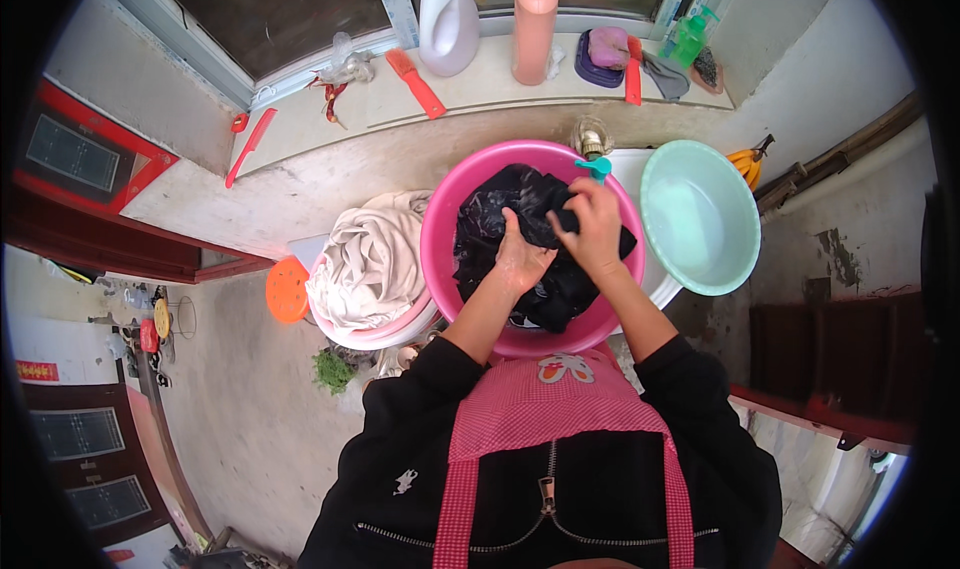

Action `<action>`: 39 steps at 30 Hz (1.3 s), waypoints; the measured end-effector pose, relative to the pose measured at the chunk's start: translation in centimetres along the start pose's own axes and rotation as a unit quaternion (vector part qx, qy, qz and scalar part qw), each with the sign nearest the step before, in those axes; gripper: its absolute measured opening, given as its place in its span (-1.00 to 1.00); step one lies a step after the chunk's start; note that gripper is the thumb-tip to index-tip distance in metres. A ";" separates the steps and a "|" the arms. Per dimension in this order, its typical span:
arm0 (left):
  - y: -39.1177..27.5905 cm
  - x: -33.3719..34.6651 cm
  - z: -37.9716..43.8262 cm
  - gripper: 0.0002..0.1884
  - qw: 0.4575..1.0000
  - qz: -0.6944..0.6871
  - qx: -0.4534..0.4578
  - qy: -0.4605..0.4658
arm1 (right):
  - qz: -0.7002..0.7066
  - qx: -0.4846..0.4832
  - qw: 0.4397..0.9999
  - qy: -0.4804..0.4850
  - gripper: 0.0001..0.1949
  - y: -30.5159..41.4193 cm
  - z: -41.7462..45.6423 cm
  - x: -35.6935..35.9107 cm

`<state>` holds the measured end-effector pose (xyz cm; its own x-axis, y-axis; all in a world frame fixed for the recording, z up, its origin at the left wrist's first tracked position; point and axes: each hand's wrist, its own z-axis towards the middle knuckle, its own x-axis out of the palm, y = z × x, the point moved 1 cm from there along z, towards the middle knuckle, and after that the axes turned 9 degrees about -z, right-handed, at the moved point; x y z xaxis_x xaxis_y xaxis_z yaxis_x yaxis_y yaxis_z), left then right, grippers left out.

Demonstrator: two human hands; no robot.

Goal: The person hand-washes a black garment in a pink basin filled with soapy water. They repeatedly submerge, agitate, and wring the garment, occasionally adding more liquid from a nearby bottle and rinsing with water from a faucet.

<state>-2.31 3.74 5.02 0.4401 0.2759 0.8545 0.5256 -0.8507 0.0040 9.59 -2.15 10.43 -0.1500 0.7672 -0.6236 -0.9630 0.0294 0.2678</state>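
Observation:
Wet black cloth (495,209) lies bunched in a bright pink plastic basin (437,269), with pale suds on parts of it. Inside the basin, my left hand (525,260) holds a fold of this cloth between raised thumb and fingers. Just to its right, my right hand (594,228) grips another part, fingers curled around it; the cloth hides some fingertips. A tap with a teal handle (596,167) reaches over the basin's far rim, close beyond my right hand.
Left of the basin, a pink tub (409,324) holds beige fabric (375,258); an orange stool (286,290) stands beyond. At right is a mint-green basin (697,224). The sill carries a white jug (448,25), a pink bottle (535,33), a red brush (416,83) and soap (608,47).

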 end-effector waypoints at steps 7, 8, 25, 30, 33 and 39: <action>1.0 -3.5 2.8 -0.69 0.998 0.054 -0.001 -0.021 | 0.048 -0.001 0.990 0.133 -0.68 6.0 -2.4 4.2; 1.9 -2.5 1.6 -0.69 0.995 0.052 0.035 -0.079 | 0.039 0.072 0.983 0.161 -0.74 4.8 -2.3 4.8; 2.5 -12.9 8.0 -0.78 0.875 -0.134 -0.141 0.443 | -0.176 0.266 0.930 0.182 -0.85 7.5 -6.8 9.9; 4.0 -9.1 4.0 -0.70 0.995 -0.079 -0.035 0.043 | 0.158 0.250 0.952 0.082 -0.88 5.0 -1.7 6.0; 4.0 -9.8 4.4 -0.73 0.991 -0.091 -0.046 0.081 | -0.352 0.406 0.834 0.125 -0.84 12.2 -1.6 7.3; 2.1 -6.3 3.0 -0.75 0.995 0.083 -0.005 -0.062 | 0.084 0.223 0.966 0.100 -0.82 -1.8 0.1 6.1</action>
<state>-1.80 1.50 -1.88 0.6072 0.1830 0.7732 0.4303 -0.8938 -0.1264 10.42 2.55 6.24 -0.3797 0.6476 -0.6606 -0.7350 0.2225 0.6405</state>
